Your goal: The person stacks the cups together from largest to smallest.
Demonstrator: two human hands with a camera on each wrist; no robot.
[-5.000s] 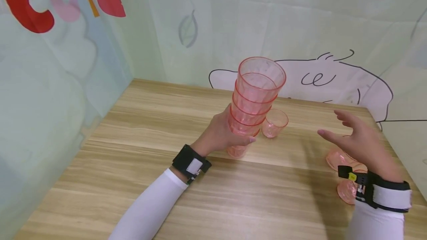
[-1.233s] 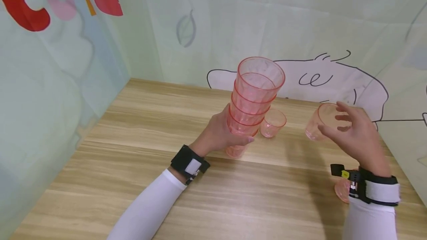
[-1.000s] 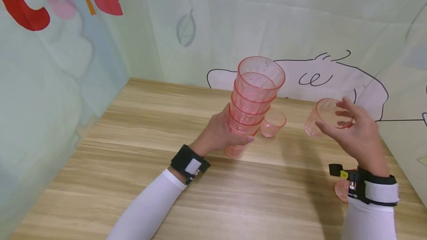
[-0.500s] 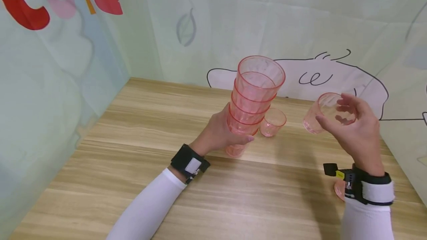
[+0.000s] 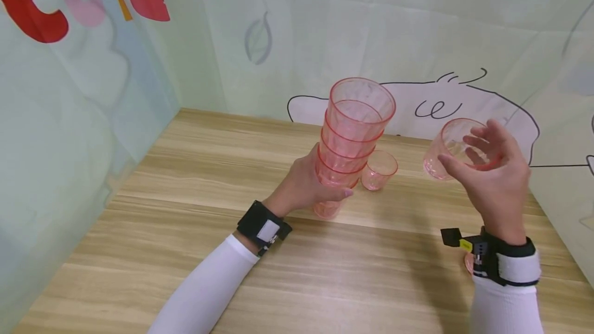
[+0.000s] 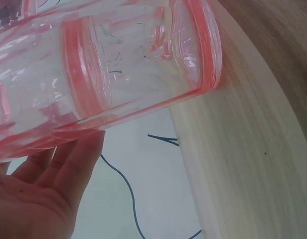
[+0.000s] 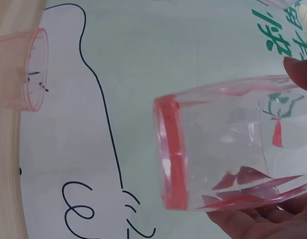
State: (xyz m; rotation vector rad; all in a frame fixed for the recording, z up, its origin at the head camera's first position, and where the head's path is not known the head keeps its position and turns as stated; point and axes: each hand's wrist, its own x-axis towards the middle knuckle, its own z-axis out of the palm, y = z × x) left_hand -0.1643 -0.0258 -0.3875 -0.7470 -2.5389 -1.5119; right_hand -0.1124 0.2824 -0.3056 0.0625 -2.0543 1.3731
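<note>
A tilted stack of several clear pink cups (image 5: 350,140) rises from my left hand (image 5: 306,182), whose fingers and thumb wrap its lower part. The stack's lowest base shows below the hand, and in the left wrist view the nested cups (image 6: 133,55) lie across the fingers. To the right, my right hand (image 5: 496,179) holds a single pink cup (image 5: 436,156) above the table, its mouth toward the palm. In the right wrist view this cup (image 7: 218,144) sits between thumb and fingers, base outward.
Behind the stack a smaller-looking pink cup (image 5: 379,171) stands upright on the wooden table (image 5: 325,282). Another pink piece (image 5: 469,262) peeks out beside the right wrist strap, mostly hidden. A printed cloth backdrop (image 5: 223,55) borders the table's back and left.
The right hand, earlier held apart from any cup, has taken one from the right side and lifted it, rising slightly over the last second. The left hand and its stack stay put.
</note>
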